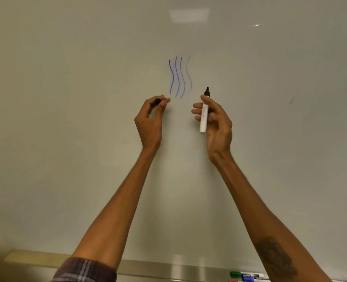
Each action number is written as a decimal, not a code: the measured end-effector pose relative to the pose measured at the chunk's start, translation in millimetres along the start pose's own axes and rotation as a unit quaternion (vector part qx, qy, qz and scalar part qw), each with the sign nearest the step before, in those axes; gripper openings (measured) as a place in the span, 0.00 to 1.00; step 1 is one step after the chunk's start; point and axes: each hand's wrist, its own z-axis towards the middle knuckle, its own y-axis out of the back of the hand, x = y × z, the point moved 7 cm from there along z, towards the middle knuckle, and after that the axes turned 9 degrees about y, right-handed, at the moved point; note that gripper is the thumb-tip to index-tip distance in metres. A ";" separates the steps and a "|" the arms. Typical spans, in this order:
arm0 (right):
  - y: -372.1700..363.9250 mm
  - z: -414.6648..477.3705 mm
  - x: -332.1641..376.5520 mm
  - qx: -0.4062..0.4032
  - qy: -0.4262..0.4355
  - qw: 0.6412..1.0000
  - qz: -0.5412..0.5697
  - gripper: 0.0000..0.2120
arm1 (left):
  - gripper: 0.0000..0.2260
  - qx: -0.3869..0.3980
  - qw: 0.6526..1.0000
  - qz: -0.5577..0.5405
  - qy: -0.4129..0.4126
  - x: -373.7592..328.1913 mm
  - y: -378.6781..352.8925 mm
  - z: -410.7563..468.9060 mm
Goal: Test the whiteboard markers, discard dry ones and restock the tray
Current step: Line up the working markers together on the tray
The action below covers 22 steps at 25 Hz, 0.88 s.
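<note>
Metal tray (158, 268) holds green marker (236, 273), blue marker (248, 278).

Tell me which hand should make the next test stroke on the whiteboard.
Right. The right hand grips the uncapped marker, black tip pointing up, close beside the blue test lines. The left hand only pinches the black cap, so it has nothing to write with.

A big white board (71, 94) fills almost the whole view, like a wall. It is smooth and a bit shiny. Near the top, a square ceiling light (189, 15) shows in it as a pale patch. A tiny bright spot (257, 25) glows beside that. A faint grey smudge (291, 100) sits lower down.
</note>
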 end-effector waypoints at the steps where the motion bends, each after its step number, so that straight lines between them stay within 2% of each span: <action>1: 0.2 6.3 2.3 -0.001 -0.003 1.000 0.014 0.19 | 0.08 -0.001 1.000 0.007 -0.019 -5.5 -0.6 8.7; 7: -2.5 19.1 11.7 -0.004 0.011 1.000 0.015 0.09 | 0.10 0.014 0.990 0.057 -0.127 -14.1 -13.2 50.9; 12: 2.1 36.0 19.4 -0.055 0.047 0.996 -0.048 0.18 | 0.11 -0.004 0.983 0.084 -0.162 1.1 -18.6 64.8; 16: 0.6 48.8 25.8 -0.072 0.076 0.991 -0.085 0.12 | 0.12 -0.031 0.965 0.135 -0.221 2.0 -20.2 62.7; 22: -14.4 61.1 28.2 -0.055 0.130 0.975 -0.173 0.13 | 0.11 -0.051 0.946 0.187 -0.261 9.4 -22.1 64.2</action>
